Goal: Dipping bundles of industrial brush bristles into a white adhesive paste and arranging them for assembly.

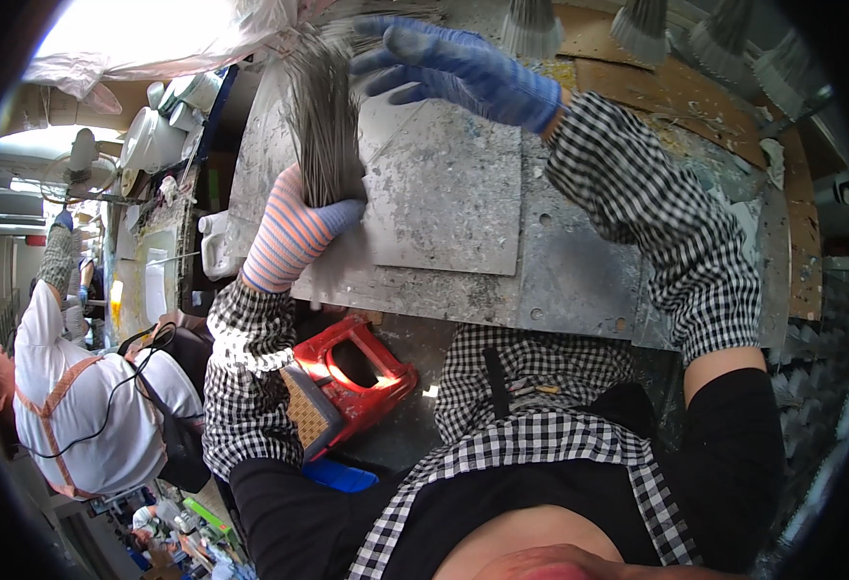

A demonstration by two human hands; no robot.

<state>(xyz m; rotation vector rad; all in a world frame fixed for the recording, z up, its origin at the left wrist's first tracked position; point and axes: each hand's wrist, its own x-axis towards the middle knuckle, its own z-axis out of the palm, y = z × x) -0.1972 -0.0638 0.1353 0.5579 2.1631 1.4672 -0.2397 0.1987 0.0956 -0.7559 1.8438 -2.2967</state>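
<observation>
Scratched grey metal covers the workbench [579, 280], with a loose square metal plate [448, 193] lying on it just right of the lower hand's fingers. Brown cardboard sheets [676, 87] lie along the far side, beyond the upper hand, and finished grey brush heads [531, 24] line that far edge.

No labels or signs can be read. A clear plastic bag [163, 39] sits at the bench's far left corner.

The left hand [294, 232], in a striped pink and blue glove, is closed around the lower end of a bundle of thin grey bristles [323, 116], thumb pressed across the strands. The bundle stands up from that grip toward the right hand [453, 68], whose blue-gloved fingers are spread wide and curl over the bundle's top, touching its tips. Both forearms wear black-and-white checked sleeves.

Open bench surface stretches right of both hands. Below the bench's near edge, under the left wrist, sits a red plastic stool [352, 382]. Another person in white [76, 396] works well apart at far left.
</observation>
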